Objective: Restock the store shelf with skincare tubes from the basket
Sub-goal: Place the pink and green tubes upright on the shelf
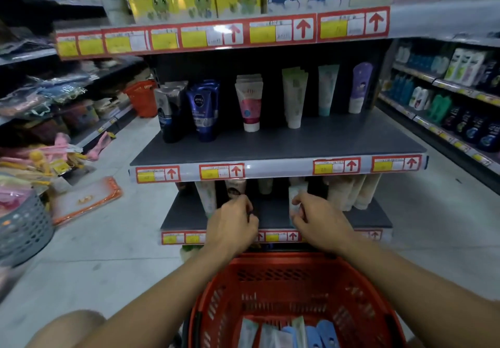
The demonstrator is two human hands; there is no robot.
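Observation:
A red basket [270, 269] sits low in front of me with several pale and blue skincare tubes [286, 334] lying at its near end. Both hands reach over it to the lower shelf [270, 212]. My right hand [319, 223] grips a pale green-white tube [295, 196] that stands upright on the shelf. My left hand [232, 225] has its fingers curled just below a tube with a brown label [235, 186]; I cannot tell whether it holds anything. More pale tubes [351, 193] stand at the right of that shelf.
The middle shelf [278, 147] carries rows of upright tubes, among them dark blue tubes [204, 109] and pink-white ones [250, 104], with bare board in front. A grey basket [24, 228] and packaged goods stand at the left. Another red basket [142, 98] is down the aisle.

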